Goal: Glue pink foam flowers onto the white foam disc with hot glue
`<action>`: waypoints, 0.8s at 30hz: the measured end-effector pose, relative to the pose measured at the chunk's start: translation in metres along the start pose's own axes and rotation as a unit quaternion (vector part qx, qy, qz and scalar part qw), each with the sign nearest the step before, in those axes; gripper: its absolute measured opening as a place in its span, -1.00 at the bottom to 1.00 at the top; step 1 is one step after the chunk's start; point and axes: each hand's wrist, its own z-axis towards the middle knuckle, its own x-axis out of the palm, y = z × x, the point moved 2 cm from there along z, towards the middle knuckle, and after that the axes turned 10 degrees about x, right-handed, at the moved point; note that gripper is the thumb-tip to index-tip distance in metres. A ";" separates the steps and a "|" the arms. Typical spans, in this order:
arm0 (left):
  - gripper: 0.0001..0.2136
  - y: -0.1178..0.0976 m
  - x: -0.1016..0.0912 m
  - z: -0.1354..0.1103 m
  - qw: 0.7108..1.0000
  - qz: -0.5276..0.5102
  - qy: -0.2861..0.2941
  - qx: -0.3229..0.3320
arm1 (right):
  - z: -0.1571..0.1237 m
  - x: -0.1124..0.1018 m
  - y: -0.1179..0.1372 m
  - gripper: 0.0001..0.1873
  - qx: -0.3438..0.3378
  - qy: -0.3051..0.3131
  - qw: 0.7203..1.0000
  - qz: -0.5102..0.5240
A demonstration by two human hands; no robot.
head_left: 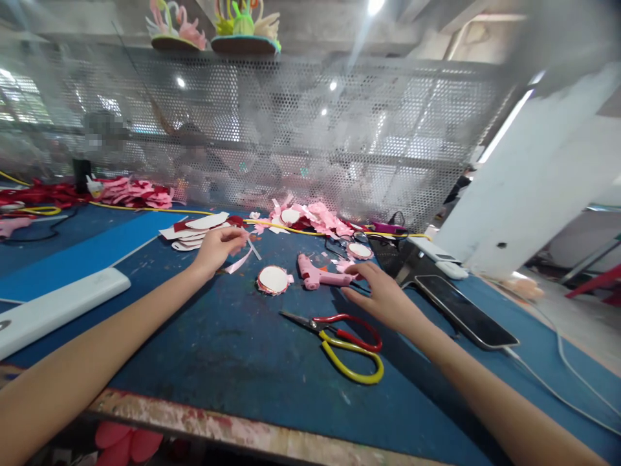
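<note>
My left hand (220, 247) is raised over the table in a pinch. A thin pale pink ribbon strip (241, 260) hangs from its fingertips. My right hand (381, 294) reaches in with fingers apart, at the right end of a pink glue gun (325, 278) lying on its side; whether the fingertips touch it I cannot tell. Between the hands lies a round white disc (273, 280) with a pink edge and a small pink tab. Closer to me, scissors (347, 343) with one red and one yellow handle rest slightly open.
White oval cutouts (196, 232) are stacked beyond my left hand. Pink petal pieces (315, 217) heap against a perforated metal screen (291, 129). A yellow cord (286, 228) crosses the back. At right lies a phone (463, 310) with a cable; at left, a long white case (63, 307).
</note>
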 end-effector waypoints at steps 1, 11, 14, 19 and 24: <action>-0.85 -0.003 0.006 -0.004 0.999 -0.038 0.015 -0.020 | 0.001 0.005 -0.002 -0.66 -0.017 -0.017 1.000 -0.017; -0.69 -0.034 0.055 -0.055 0.946 -0.194 0.153 -0.209 | 0.012 0.037 -0.006 -0.58 -0.090 -0.015 0.987 -0.130; -0.72 -0.034 0.058 -0.059 0.946 -0.193 0.151 -0.211 | 0.012 0.036 -0.002 -0.56 -0.071 -0.010 0.984 -0.164; -0.78 -0.023 0.055 -0.054 0.958 -0.166 0.133 -0.194 | 0.009 0.023 0.003 -0.52 -0.020 -0.066 0.976 -0.208; -0.80 -0.016 0.050 -0.051 0.966 -0.143 0.136 -0.165 | 0.003 0.000 0.010 -0.56 -0.006 -0.165 0.985 0.042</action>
